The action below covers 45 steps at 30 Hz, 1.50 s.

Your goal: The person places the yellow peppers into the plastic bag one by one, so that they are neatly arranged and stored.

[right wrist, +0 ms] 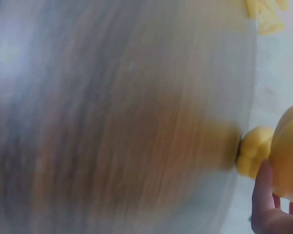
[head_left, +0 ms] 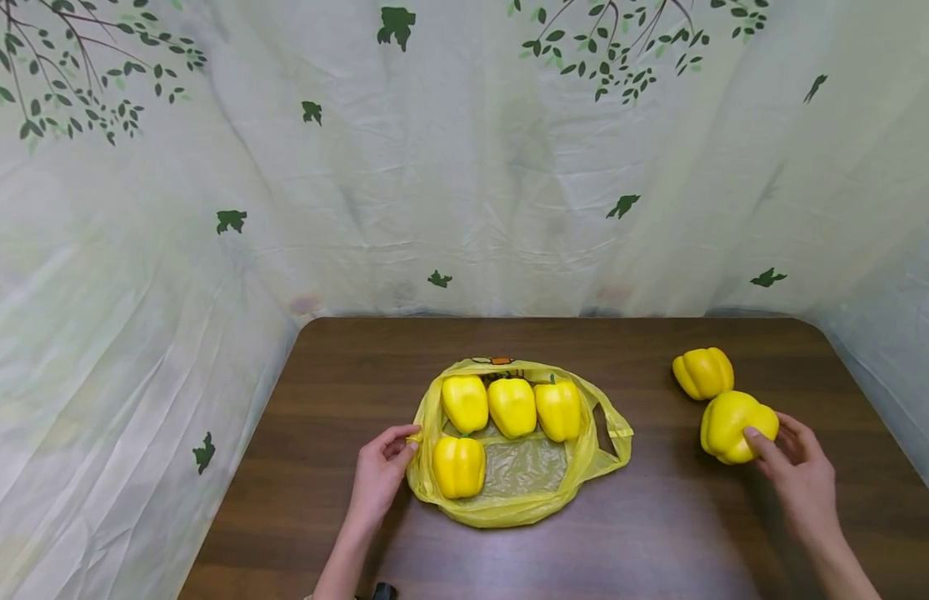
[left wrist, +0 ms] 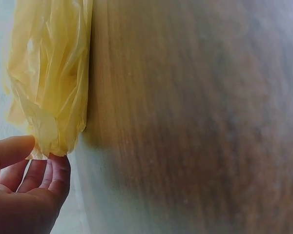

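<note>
A yellow plastic bag (head_left: 501, 515) lies spread wide at its mouth on the table, with several yellow bell peppers (head_left: 512, 408) inside: a row along the far side and one at the near left. My left hand (head_left: 382, 468) pinches the bag's left edge between thumb and fingers; the left wrist view shows the thin film (left wrist: 53, 87) bunched there. At the right, my right hand (head_left: 797, 471) grips a yellow bell pepper (head_left: 734, 427), which looks raised off the table in the right wrist view. Just behind it sits another bell pepper (head_left: 702, 372) on the tabletop.
The brown wooden table (head_left: 344, 367) has rounded far corners. A pale curtain (head_left: 471, 183) with printed leaves hangs behind and beside it. One bag handle loop (head_left: 620, 442) sticks out to the right. A small dark object (head_left: 385, 592) shows beside the left forearm at the bottom edge.
</note>
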Each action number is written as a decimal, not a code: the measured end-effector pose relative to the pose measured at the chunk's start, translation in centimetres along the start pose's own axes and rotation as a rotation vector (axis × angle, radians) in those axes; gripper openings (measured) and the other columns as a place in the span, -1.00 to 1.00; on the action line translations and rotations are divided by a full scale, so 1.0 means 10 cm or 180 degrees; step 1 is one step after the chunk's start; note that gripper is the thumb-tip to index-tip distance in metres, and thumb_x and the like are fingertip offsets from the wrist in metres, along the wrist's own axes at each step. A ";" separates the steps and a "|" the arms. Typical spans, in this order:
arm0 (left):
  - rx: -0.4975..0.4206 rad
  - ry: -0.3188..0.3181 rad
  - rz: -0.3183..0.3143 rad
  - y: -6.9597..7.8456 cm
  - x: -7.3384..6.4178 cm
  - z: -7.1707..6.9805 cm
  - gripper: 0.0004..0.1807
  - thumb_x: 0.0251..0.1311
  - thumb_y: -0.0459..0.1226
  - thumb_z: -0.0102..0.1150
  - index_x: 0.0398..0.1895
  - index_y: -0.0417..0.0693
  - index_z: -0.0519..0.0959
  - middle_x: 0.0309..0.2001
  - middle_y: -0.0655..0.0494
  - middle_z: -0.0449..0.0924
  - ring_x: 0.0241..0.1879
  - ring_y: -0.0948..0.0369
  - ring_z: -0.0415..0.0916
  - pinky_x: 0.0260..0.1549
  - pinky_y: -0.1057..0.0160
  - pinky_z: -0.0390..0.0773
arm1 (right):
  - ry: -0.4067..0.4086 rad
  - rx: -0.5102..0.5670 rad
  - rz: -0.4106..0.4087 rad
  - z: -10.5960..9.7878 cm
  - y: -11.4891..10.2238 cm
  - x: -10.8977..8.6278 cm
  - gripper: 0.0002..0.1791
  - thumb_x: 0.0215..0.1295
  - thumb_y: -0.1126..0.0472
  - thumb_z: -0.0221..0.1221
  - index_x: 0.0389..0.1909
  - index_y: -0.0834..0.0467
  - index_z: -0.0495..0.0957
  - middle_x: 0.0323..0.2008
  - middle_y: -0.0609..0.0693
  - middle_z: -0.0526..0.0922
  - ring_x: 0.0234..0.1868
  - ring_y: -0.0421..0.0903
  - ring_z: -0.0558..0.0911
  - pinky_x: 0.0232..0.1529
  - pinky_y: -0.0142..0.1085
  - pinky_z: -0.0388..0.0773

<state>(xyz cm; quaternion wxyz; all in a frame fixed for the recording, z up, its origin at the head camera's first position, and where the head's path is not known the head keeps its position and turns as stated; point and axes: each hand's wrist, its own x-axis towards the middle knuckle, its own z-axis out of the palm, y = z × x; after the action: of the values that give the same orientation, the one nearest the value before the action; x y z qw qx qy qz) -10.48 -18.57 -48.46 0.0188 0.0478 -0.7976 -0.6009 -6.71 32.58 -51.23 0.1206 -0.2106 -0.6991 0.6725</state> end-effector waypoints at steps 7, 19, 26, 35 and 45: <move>-0.0033 0.0005 0.0036 0.01 -0.01 0.01 -0.77 0.21 -0.53 0.21 -0.07 -0.39 0.63 -0.28 -0.25 0.60 -0.37 0.00 0.47 -0.46 0.39 0.45 | -0.0278 0.0250 -0.0208 0.10 -0.07 -0.07 -0.54 0.34 0.21 0.24 0.22 -0.02 0.37 0.03 -0.22 0.46 -0.09 -0.45 0.55 -0.28 -0.51 0.57; 0.0011 0.0035 0.0104 0.01 0.00 0.01 -0.78 0.20 -0.54 0.22 -0.08 -0.40 0.64 -0.19 -0.26 0.63 -0.31 -0.01 0.52 -0.37 0.38 0.52 | -0.0560 0.0156 -0.0435 0.29 -0.15 -0.18 -0.50 0.37 0.30 0.20 0.28 0.03 0.34 0.02 -0.28 0.47 -0.08 -0.47 0.56 -0.26 -0.50 0.58; 0.0018 0.0082 0.0121 0.00 0.01 0.02 -0.79 0.19 -0.54 0.22 -0.10 -0.40 0.65 -0.22 -0.25 0.63 -0.32 -0.01 0.53 -0.36 0.39 0.52 | -0.0840 0.0052 -0.0591 0.39 -0.16 -0.22 -0.52 0.38 0.34 0.17 0.28 0.08 0.35 0.01 -0.35 0.51 -0.06 -0.44 0.58 -0.24 -0.49 0.58; 0.0013 0.0164 0.0159 -0.33 0.14 0.03 -0.80 0.19 -0.50 0.26 -0.12 -0.28 0.69 -0.21 -0.14 0.66 -0.34 0.10 0.53 -0.36 0.40 0.52 | -0.0970 -0.0709 -0.0619 0.51 -0.23 -0.26 -0.42 0.40 0.17 0.18 0.36 0.20 0.23 0.09 -0.22 0.45 -0.03 -0.46 0.53 -0.19 -0.46 0.58; 0.0010 0.0199 0.0214 -0.35 0.14 0.03 -0.82 0.18 -0.48 0.28 -0.15 -0.22 0.71 -0.23 -0.11 0.66 -0.34 0.10 0.54 -0.34 0.39 0.55 | -0.1157 -0.0930 -0.0725 0.65 -0.26 -0.32 -0.40 0.40 0.10 0.19 0.36 0.21 0.25 0.20 0.23 0.44 0.00 -0.42 0.52 -0.15 -0.43 0.58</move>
<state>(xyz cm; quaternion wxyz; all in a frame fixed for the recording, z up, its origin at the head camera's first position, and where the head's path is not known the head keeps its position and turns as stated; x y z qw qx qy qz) -11.72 -19.35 -51.98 0.0637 0.0398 -0.7988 -0.5969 -7.15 25.28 -48.71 0.0362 -0.0213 -0.8182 0.5733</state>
